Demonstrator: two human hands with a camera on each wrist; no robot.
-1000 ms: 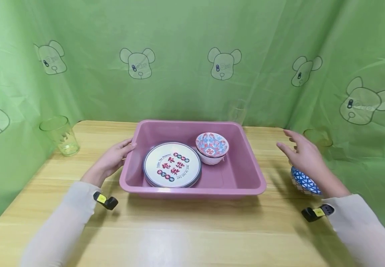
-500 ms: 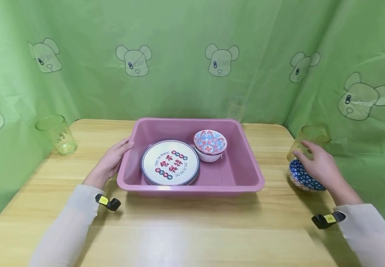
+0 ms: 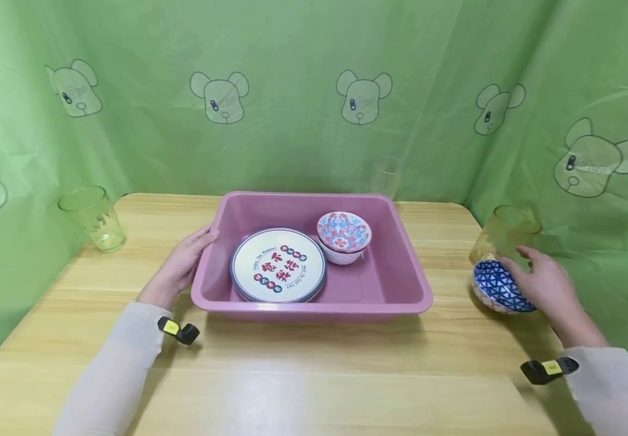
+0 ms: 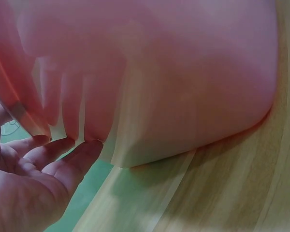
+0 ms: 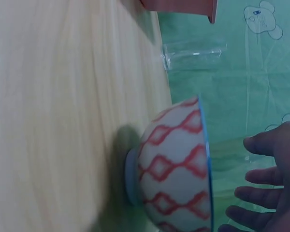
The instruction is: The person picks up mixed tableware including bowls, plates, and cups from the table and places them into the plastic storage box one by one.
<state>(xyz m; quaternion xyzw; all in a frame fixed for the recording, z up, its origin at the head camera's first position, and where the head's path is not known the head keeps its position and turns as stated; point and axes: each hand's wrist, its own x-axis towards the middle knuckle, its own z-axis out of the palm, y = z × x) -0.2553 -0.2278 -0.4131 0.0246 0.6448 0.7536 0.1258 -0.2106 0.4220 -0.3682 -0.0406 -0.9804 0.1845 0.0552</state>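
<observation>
My left hand [image 3: 180, 260] holds the left rim of a pink plastic basin [image 3: 314, 307]. In the left wrist view its fingertips touch the outer wall below the rim. Inside the basin lie a stack of white round plates [image 3: 278, 266] with dark edges and red lettering, and two stacked bowls [image 3: 343, 233], the upper patterned red and blue. My right hand [image 3: 550, 284] is spread over the right side of another bowl [image 3: 496, 287], blue-patterned inside. The right wrist view shows that bowl's red-patterned outside [image 5: 174, 169] standing on its foot, with my fingers apart from its rim.
A clear glass [image 3: 98, 224] stands at the table's left edge. Another glass [image 3: 510, 230], yellowish, is behind the blue bowl, and a third glass [image 3: 384, 178] is behind the basin's back right corner. Green curtains [image 3: 292, 151] enclose the wooden table [image 3: 303, 375].
My right hand has moved down and toward me, from above and behind the blue bowl to over its right side. The left hand stays at the basin's rim.
</observation>
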